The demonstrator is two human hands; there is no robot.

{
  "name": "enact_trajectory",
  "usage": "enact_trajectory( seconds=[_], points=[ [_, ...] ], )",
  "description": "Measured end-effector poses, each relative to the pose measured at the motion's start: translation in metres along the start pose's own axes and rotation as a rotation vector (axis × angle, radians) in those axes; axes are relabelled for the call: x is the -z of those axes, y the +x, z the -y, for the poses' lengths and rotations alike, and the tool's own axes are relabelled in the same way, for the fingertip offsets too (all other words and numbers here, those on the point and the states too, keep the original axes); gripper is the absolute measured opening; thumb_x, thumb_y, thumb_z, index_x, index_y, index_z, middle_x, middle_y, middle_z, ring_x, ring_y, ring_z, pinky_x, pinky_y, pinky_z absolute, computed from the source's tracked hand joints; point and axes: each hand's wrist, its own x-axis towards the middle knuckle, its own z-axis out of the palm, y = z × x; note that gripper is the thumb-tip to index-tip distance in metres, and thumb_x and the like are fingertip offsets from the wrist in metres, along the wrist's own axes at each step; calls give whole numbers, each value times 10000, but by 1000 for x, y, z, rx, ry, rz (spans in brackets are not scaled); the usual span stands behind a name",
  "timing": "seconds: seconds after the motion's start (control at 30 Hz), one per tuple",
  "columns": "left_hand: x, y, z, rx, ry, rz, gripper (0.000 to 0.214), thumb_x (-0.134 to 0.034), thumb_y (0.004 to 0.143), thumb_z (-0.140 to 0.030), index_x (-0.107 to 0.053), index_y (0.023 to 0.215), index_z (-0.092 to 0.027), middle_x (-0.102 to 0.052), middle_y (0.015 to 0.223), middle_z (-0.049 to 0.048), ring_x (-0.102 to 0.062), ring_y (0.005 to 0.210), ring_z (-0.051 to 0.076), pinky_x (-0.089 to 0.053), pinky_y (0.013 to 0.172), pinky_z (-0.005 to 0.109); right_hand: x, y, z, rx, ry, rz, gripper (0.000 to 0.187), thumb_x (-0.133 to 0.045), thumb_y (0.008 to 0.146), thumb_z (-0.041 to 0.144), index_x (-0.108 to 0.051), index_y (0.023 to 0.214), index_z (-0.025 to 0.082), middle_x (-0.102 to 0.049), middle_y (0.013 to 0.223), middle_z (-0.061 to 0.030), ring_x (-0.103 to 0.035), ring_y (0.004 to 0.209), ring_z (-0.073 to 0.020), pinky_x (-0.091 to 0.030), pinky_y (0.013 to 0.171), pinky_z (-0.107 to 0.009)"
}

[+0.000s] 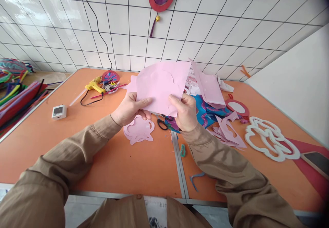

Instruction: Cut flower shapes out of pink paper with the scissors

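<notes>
I hold a pink foam sheet [160,84] up over the orange table [102,159] with both hands. My left hand [131,109] pinches its lower left edge, thumb on top. My right hand [183,111] grips its lower right edge. A curved line shows on the sheet. Below my left hand lies a pink flower-shaped cutout [138,130]. Black-handled scissors [162,122] lie between my hands on the table, partly hidden by the sheet.
A yellow glue gun [94,84] and a round red ornament [110,76] sit at the back left, a small white device [59,111] nearer. Pink scraps [227,132], blue patterned fabric [205,113], a white flower outline [269,138] lie right. Pipe cleaners [15,97] lie far left.
</notes>
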Motion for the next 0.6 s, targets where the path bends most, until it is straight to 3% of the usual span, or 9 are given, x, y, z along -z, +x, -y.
enact_trajectory(
  seconds=[0.23,0.47,0.6],
  points=[
    [0,0,-1,-9,34,-58,346,-850,706,-377,-665,712,-84,-690,548,97,-629,392,148,-512,375,208,-1,-1,4,-45,38,85,302,-723,722,417,-554,580,212,-490,582,18,-441,543,-130,-363,505,-293],
    [2,1,2,-29,21,-55,366,-869,684,-394,-669,711,-89,-672,506,74,-646,408,160,-526,380,204,-3,-1,5,-39,-43,56,309,-721,700,321,-485,532,212,-415,514,44,-386,500,-106,-313,467,-273],
    [1,1,2,-14,24,-68,366,-865,691,-382,-668,738,-76,-691,547,98,-662,426,170,-522,374,202,-3,-1,7,-57,27,86,311,-752,700,405,-540,576,214,-479,548,25,-432,511,-123,-337,451,-278]
  ],
)
